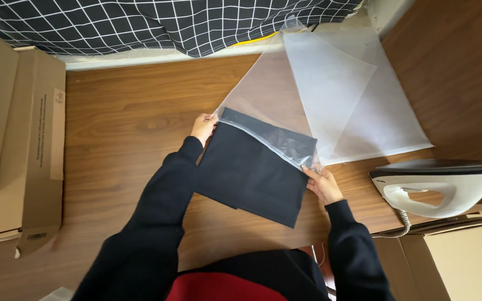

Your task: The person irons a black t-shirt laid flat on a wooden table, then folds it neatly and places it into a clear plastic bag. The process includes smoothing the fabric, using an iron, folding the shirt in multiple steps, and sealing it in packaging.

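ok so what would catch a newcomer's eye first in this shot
Most striking is the folded black cloth at the middle of the wooden table, its far end inside a clear plastic bag. The left hand and right hand each grip a corner of the bag's mouth. A white iron stands at the right edge, with more clear bags behind and cardboard boxes on the left.

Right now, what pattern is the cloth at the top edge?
Black cloth with a white grid check, clearest in the head view.
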